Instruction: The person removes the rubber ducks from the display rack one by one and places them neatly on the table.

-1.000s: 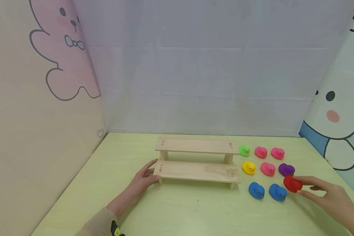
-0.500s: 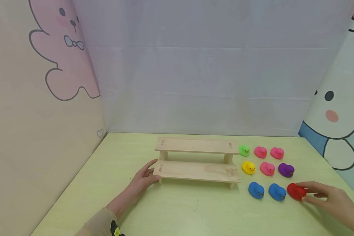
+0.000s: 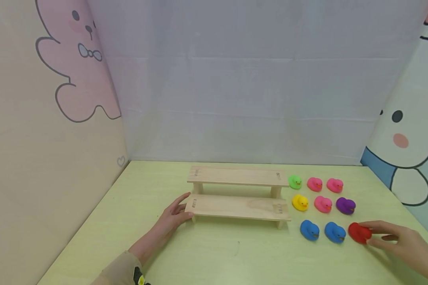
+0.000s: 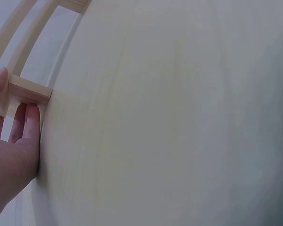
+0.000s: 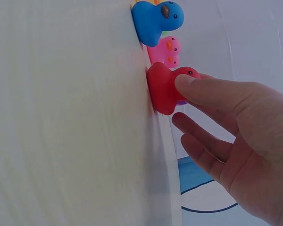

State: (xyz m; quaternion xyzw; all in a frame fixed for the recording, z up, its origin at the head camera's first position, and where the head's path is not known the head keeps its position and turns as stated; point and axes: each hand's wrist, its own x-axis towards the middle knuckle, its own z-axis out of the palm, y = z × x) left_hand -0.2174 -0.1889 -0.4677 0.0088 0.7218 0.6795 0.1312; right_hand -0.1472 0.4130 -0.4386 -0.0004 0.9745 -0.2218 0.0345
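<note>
A red rubber duck (image 3: 359, 233) sits on the table at the right end of the front row. My right hand (image 3: 401, 241) pinches it by the head between thumb and forefinger, the other fingers loosely bent below, as the right wrist view shows. A two-step wooden stand (image 3: 237, 206) occupies the middle of the table. At the left end of its lower step, my left hand (image 3: 171, 217) holds the board, thumb at the front corner. In the left wrist view the fingers (image 4: 32, 120) press against the stand's end piece (image 4: 30, 89).
Two blue ducks (image 3: 335, 232) stand left of the red one. Behind them are a yellow duck (image 3: 300, 202), a pink duck (image 3: 323, 204) and a purple duck (image 3: 346, 206). The back row has a green duck (image 3: 295, 182) and two pink ones (image 3: 335, 185). Fabric walls enclose the table.
The right hand has brought the red duck down and slightly right, from beside the purple duck to the table at the front row's end. The left hand and stand have stayed put.
</note>
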